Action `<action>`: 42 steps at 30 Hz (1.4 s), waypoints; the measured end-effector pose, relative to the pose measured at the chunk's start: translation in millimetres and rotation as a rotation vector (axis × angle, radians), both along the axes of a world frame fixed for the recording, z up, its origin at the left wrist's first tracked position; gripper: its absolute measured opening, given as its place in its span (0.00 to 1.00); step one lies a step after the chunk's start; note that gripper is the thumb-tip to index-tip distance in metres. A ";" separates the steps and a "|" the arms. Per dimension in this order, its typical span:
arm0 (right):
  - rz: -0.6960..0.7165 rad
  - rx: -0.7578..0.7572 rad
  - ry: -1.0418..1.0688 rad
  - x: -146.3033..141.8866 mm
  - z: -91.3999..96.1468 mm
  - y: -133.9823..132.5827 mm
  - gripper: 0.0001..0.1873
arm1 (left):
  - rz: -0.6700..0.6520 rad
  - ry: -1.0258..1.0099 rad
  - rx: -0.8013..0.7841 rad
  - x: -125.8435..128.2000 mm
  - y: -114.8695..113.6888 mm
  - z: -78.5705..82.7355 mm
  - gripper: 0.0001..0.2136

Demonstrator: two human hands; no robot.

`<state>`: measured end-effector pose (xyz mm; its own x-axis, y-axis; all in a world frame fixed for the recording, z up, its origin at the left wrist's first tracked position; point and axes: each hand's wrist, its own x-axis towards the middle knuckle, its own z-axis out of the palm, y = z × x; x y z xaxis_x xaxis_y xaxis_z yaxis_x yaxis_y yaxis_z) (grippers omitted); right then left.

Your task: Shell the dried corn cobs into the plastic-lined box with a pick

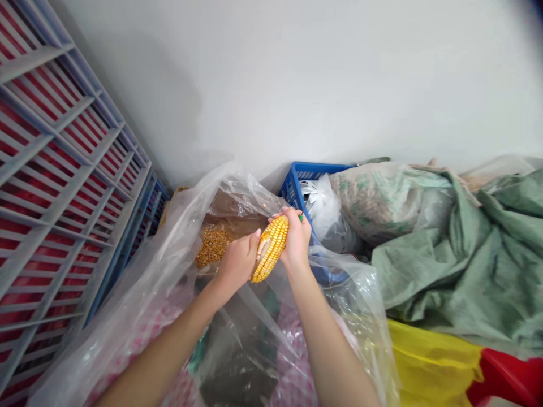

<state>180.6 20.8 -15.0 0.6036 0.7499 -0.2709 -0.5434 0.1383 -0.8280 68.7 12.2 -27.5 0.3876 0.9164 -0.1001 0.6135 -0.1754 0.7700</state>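
An ear of yellow corn (272, 249) is held at a slant between my two hands, with a pale strip bare of kernels along its left side. My left hand (238, 257) is closed on its lower left side, thumb up against the cob. Around the upper right end wraps my right hand (296, 236). A small green piece (301, 217) shows at the right hand's fingers; what it belongs to is hidden. Below the hands spreads a clear plastic bag (178, 226), and loose corn kernels (213, 244) lie in a heap inside it.
Stacked plastic crates (80, 164) with red contents rise on the left. To the right are a blue basket (292, 183) with bags in it, a green cloth (462, 265), a yellow bag (432, 362) and a red object (509, 379). A white wall (305, 79) stands behind.
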 end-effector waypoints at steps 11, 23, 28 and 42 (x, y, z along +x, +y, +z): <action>0.045 0.055 -0.083 -6.9 1.3 -0.8 0.13 | -0.044 -0.125 -0.023 -3.6 1.9 5.6 0.23; 0.107 0.046 -0.006 -12.6 -5.5 -3.0 0.12 | -0.035 -0.048 0.044 3.8 -1.2 0.2 0.22; 0.102 0.022 0.014 -12.9 -7.0 -2.5 0.11 | -0.075 0.062 0.060 1.8 -1.4 5.7 0.20; 0.121 0.010 0.053 -12.5 -5.1 -1.5 0.12 | -0.166 0.038 0.091 -7.3 1.2 5.7 0.18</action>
<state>168.1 19.2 -20.1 0.4939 0.8189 -0.2924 -0.5997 0.0773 -0.7965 61.4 13.5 -21.8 0.5314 0.8463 -0.0369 0.5988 -0.3445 0.7231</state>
